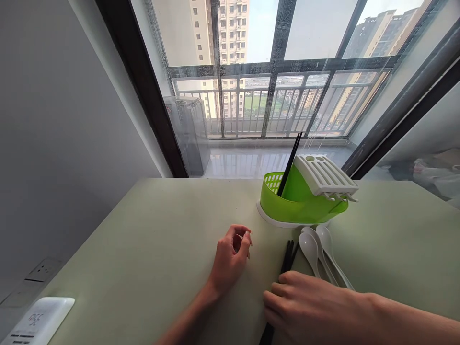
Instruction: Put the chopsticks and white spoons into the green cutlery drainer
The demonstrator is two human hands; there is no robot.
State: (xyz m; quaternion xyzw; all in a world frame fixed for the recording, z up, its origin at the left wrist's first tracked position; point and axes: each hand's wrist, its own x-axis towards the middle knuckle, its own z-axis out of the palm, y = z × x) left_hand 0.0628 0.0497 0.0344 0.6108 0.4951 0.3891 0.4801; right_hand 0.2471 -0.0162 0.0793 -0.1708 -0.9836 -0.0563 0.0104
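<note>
My left hand (232, 258) hovers over or rests on the table left of centre, its fingers loosely curled, with thumb and index tips close together and nothing visible in them. At the lower right, my right hand (309, 302) closes over several black chopsticks (287, 258) lying on the table; its fingertips are partly hidden. White spoons (309, 247) lie beside the chopsticks, their handles running under my right wrist. Behind them stands a green utensil holder (302, 211) with a white slotted top (325, 175). A pair of black chopsticks (290, 163) leans upright in its left compartment.
The pale green table (172, 230) reaches to a large window (266, 96). A white device with a digital display (43, 318) sits at the lower left, near a wall socket (43, 270). Dark frames flank the window, and a grey box-shaped appliance (190, 134) stands behind the glass.
</note>
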